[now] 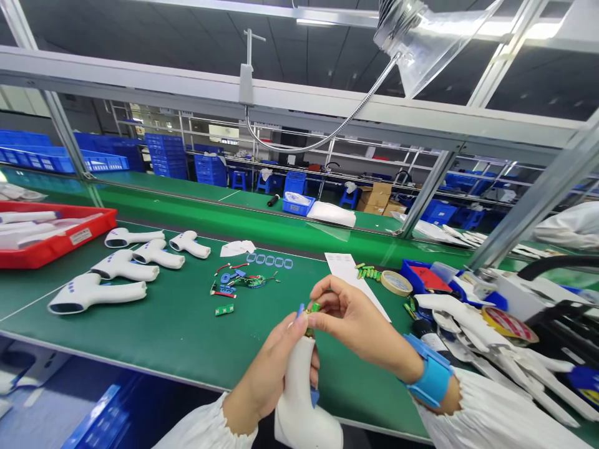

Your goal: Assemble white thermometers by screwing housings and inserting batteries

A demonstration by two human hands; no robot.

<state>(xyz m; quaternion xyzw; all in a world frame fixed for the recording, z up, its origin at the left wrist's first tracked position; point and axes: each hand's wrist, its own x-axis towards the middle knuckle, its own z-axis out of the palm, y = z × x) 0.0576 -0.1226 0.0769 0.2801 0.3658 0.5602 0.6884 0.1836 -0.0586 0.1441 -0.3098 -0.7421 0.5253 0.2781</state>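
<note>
My left hand [276,358] is wrapped around the handle of a white gun-shaped housing [299,386], held over the table's front edge with its handle end up and its wide head down. At the handle's open end a small green circuit board [315,307] sticks out, with a blue piece [300,309] beside it. The fingers of my right hand [344,312] pinch at that green board, and the fingertips partly hide it. A blue band is around my right wrist.
Several white housings [107,293] lie at left near a red tray [56,237]. Mid-table are wired circuit parts [253,280], blue frames [269,260] and a green board [224,310]. At right are a tape roll [396,282], blue bins [421,274] and piled white shells [491,337].
</note>
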